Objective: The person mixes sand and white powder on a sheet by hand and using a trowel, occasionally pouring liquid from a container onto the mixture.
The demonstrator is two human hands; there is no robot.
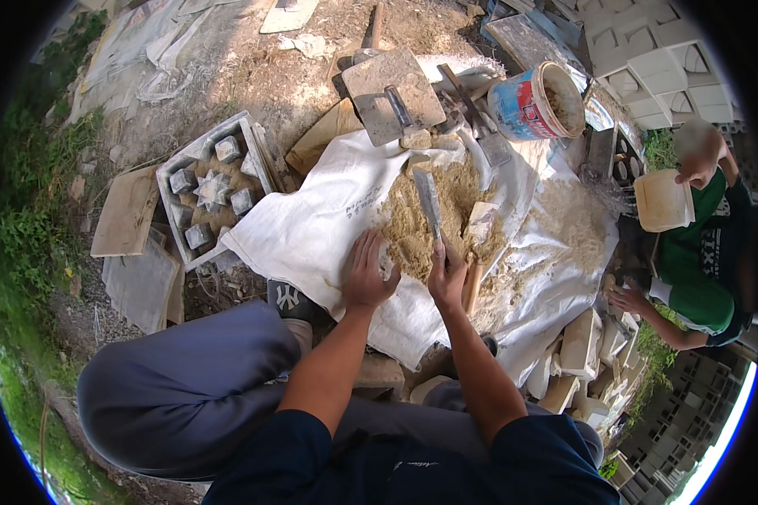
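A mound of damp tan sand or mortar (408, 220) lies on a spread white woven sack (312, 215) in front of me. My left hand (368, 273) rests on the sack at the mound's near left edge, its fingers stretched out and holding nothing. In my right hand (447, 273) is a narrow, long-bladed trowel (428, 200), its metal blade pointing away from me over the mound. Just right of it lies a sand-crusted block (480, 222), with a wooden handle (473, 286) below. What that handle belongs to is hidden.
At left sits a square mould (257, 156) with a star centre, beside flat boards (126, 210). Beyond the mound are a square plate with a handle (375, 109) and a blue-and-red bucket (522, 105). On the right, another person holds a plastic container (664, 202) near stacked pale blocks (581, 345).
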